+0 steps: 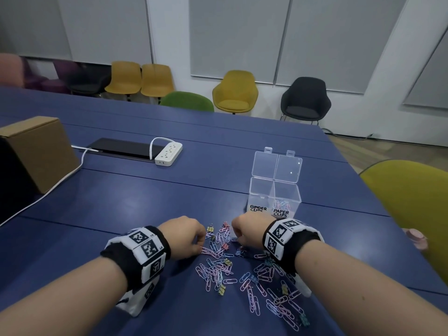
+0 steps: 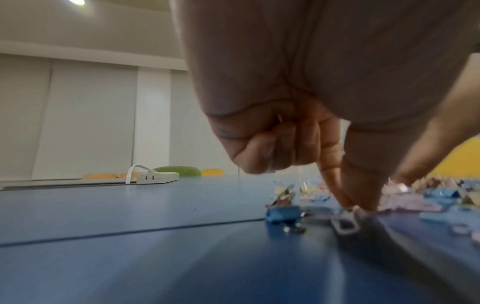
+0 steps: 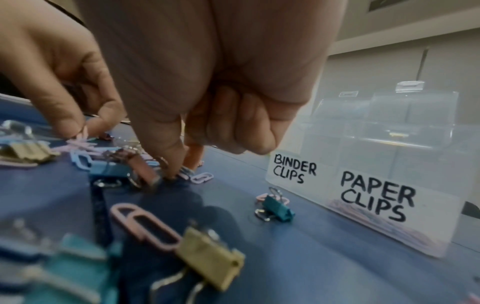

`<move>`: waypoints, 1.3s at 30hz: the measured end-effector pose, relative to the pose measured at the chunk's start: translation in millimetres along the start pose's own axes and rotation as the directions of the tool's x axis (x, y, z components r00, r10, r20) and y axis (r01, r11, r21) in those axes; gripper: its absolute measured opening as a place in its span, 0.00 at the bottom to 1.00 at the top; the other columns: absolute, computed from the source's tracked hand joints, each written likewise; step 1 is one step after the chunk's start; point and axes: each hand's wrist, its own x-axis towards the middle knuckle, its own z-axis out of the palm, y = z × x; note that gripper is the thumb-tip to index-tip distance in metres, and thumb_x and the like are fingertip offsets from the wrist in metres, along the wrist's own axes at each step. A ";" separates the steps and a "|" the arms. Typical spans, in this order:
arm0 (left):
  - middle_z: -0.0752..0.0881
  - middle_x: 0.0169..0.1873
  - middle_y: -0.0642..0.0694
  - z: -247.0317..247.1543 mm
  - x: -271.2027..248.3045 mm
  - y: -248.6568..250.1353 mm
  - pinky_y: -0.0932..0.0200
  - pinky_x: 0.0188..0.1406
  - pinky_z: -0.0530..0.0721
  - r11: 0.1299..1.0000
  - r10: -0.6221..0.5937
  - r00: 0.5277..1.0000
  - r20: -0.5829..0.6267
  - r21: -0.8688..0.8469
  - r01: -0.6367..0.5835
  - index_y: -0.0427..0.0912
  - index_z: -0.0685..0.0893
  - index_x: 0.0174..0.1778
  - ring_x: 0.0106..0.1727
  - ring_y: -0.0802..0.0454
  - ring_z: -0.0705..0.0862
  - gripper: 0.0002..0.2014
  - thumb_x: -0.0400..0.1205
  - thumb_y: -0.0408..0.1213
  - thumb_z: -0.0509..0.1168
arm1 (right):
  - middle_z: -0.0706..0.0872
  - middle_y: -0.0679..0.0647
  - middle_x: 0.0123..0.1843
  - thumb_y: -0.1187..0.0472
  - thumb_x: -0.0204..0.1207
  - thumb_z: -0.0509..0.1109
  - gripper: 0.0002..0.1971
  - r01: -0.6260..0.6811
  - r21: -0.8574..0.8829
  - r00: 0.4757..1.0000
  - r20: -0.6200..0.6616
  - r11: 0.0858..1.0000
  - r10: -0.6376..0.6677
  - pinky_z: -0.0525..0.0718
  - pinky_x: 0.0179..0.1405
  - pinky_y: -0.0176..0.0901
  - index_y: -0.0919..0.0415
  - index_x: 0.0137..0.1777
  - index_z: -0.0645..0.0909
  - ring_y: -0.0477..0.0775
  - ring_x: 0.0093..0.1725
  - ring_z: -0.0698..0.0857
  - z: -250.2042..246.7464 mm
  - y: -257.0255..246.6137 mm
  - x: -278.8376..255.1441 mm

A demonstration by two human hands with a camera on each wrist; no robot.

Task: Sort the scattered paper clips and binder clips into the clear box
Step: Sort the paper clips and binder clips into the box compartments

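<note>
Pastel paper clips point(image 1: 219, 270) and small binder clips point(image 1: 228, 262) lie scattered on the blue table point(image 1: 145, 202). The clear box point(image 1: 275, 190) stands open behind them; its side labelled PAPER CLIPS point(image 3: 376, 197) holds some clips. My left hand point(image 1: 202, 243) is at the pile's left edge. Its thumb and index finger pinch a pale paper clip point(image 2: 345, 222) lying on the table, and the other fingers are curled. My right hand point(image 3: 182, 170) pinches a small clip on the table in front of the box. A teal binder clip point(image 3: 276, 209) lies by the BINDER CLIPS label.
A white power strip point(image 1: 169, 153) with its cable and a black panel point(image 1: 121, 147) lie at the back left. A cardboard box point(image 1: 41, 151) stands at the far left. A yellow chair point(image 1: 412, 214) is at the table's right edge.
</note>
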 end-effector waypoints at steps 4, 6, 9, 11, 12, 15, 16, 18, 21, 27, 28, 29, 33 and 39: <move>0.73 0.25 0.55 -5.3 -0.7 1.7 0.62 0.29 0.70 0.980 -0.030 0.999 -0.017 -0.197 0.026 0.47 0.71 0.30 0.31 0.53 0.72 0.10 0.78 0.35 0.58 | 0.88 0.60 0.53 0.64 0.77 0.61 0.10 0.011 -0.014 1.000 -0.021 1.000 -0.012 0.83 0.49 0.50 0.62 0.54 0.82 0.61 0.46 0.82 6.4 2.6 -2.3; 0.69 0.20 0.55 -7.3 0.7 2.8 0.63 0.23 0.66 0.814 -0.088 0.996 0.016 -0.575 0.081 0.44 0.68 0.27 0.23 0.54 0.66 0.10 0.74 0.30 0.57 | 0.88 0.60 0.53 0.62 0.78 0.62 0.10 0.010 0.058 0.998 -0.060 0.998 -0.006 0.84 0.53 0.51 0.61 0.54 0.82 0.62 0.52 0.85 9.3 6.5 -4.7; 0.65 0.21 0.46 -8.9 -0.6 10.4 0.67 0.17 0.60 0.217 -0.165 0.983 0.085 -0.969 0.120 0.41 0.65 0.24 0.19 0.53 0.61 0.07 0.66 0.29 0.55 | 0.87 0.54 0.48 0.61 0.78 0.64 0.06 0.000 0.295 0.988 -0.146 0.955 0.045 0.82 0.46 0.41 0.59 0.48 0.82 0.53 0.45 0.84 12.8 15.4 -10.5; 0.69 0.23 0.43 -10.6 -1.0 14.3 0.66 0.18 0.65 -0.114 -0.152 0.978 0.145 -0.985 0.128 0.41 0.64 0.22 0.21 0.51 0.66 0.10 0.69 0.28 0.51 | 0.83 0.48 0.38 0.61 0.77 0.66 0.04 -0.008 0.568 0.982 -0.150 0.823 0.113 0.78 0.35 0.33 0.57 0.42 0.80 0.44 0.34 0.79 15.8 24.2 -16.8; 0.72 0.24 0.41 -10.9 -0.7 15.3 0.66 0.18 0.70 -0.242 -0.148 0.975 0.167 -0.962 0.128 0.40 0.64 0.20 0.23 0.49 0.70 0.12 0.69 0.28 0.50 | 0.79 0.47 0.34 0.61 0.78 0.66 0.05 -0.020 0.730 0.982 -0.116 0.684 0.151 0.75 0.29 0.31 0.57 0.40 0.78 0.43 0.28 0.75 18.1 28.9 -20.8; 0.77 0.27 0.39 -9.9 2.0 22.1 0.62 0.25 0.85 -0.473 -0.197 0.958 0.210 -0.876 0.095 0.38 0.67 0.15 0.29 0.47 0.78 0.12 0.65 0.26 0.53 | 0.71 0.51 0.29 0.68 0.78 0.62 0.10 0.004 1.000 0.985 0.001 -0.025 0.175 0.67 0.21 0.35 0.58 0.36 0.73 0.45 0.23 0.67 26.8 42.0 -32.6; 0.79 0.26 0.39 -8.2 3.7 26.0 0.60 0.27 0.88 -0.490 -0.223 0.950 0.217 -0.868 0.083 0.38 0.67 0.14 0.29 0.47 0.80 0.12 0.65 0.25 0.53 | 0.71 0.53 0.30 0.70 0.78 0.61 0.10 0.021 0.974 0.986 0.017 -0.226 0.163 0.67 0.21 0.36 0.58 0.36 0.73 0.46 0.24 0.69 28.7 46.1 -37.2; 0.81 0.24 0.39 -2.8 9.1 32.5 0.60 0.27 0.89 -0.493 -0.255 0.936 0.240 -0.866 0.088 0.37 0.68 0.14 0.25 0.49 0.82 0.14 0.66 0.23 0.53 | 0.76 0.56 0.34 0.70 0.77 0.60 0.07 0.045 0.878 0.990 0.026 -0.476 0.141 0.73 0.21 0.37 0.60 0.38 0.74 0.50 0.28 0.75 31.7 51.9 -48.5; 0.79 0.21 0.41 0.2 18.5 42.6 0.66 0.18 0.83 -0.491 -0.258 0.916 0.308 -0.858 0.150 0.39 0.68 0.23 0.18 0.52 0.79 0.08 0.62 0.21 0.52 | 0.82 0.61 0.38 0.68 0.73 0.59 0.04 0.072 0.742 0.993 0.008 -0.667 0.116 0.79 0.23 0.40 0.62 0.40 0.74 0.55 0.31 0.80 36.0 57.4 -63.4; 0.73 0.22 0.44 -4.9 35.5 63.7 0.71 0.11 0.62 -0.133 -0.147 0.864 0.481 -0.875 0.465 0.39 0.70 0.30 0.17 0.54 0.68 0.06 0.72 0.27 0.55 | 0.75 0.53 0.29 0.65 0.79 0.63 0.10 -0.045 0.872 0.986 0.118 -0.487 0.120 0.57 0.14 0.31 0.59 0.35 0.70 0.44 0.20 0.65 39.6 65.0 -67.6; 0.73 0.22 0.45 -6.4 38.7 67.8 0.70 0.11 0.62 -0.012 -0.156 0.852 0.499 -0.864 0.504 0.39 0.71 0.31 0.18 0.54 0.68 0.07 0.74 0.28 0.56 | 0.73 0.52 0.26 0.63 0.80 0.63 0.12 -0.097 0.908 0.980 0.158 -0.408 0.118 0.54 0.13 0.30 0.58 0.34 0.70 0.43 0.18 0.63 40.0 66.7 -67.8; 0.72 0.22 0.45 -8.8 42.1 72.9 0.69 0.12 0.62 0.115 -0.172 0.848 0.501 -0.845 0.522 0.39 0.72 0.31 0.19 0.54 0.68 0.07 0.75 0.28 0.57 | 0.71 0.50 0.24 0.60 0.82 0.63 0.15 -0.155 0.936 0.972 0.202 -0.315 0.121 0.53 0.13 0.28 0.56 0.33 0.69 0.43 0.17 0.61 40.6 69.3 -68.0; 0.71 0.21 0.48 -29.1 66.8 92.5 0.66 0.17 0.63 0.384 -0.166 0.885 0.435 -0.798 0.465 0.40 0.73 0.29 0.21 0.55 0.67 0.14 0.82 0.33 0.60 | 0.66 0.48 0.21 0.48 0.82 0.60 0.20 -0.290 0.941 0.932 0.236 0.175 0.276 0.58 0.14 0.29 0.54 0.29 0.68 0.46 0.16 0.61 29.5 85.4 -69.4; 0.72 0.30 0.43 -74.0 121.4 129.1 0.60 0.33 0.71 -0.017 -0.203 0.968 0.150 -0.989 0.150 0.36 0.75 0.35 0.29 0.51 0.71 0.22 0.87 0.48 0.52 | 0.68 0.47 0.19 0.50 0.84 0.57 0.23 0.005 0.961 0.790 -0.173 0.276 0.588 0.64 0.18 0.36 0.55 0.25 0.67 0.47 0.18 0.66 -14.9 122.3 -46.4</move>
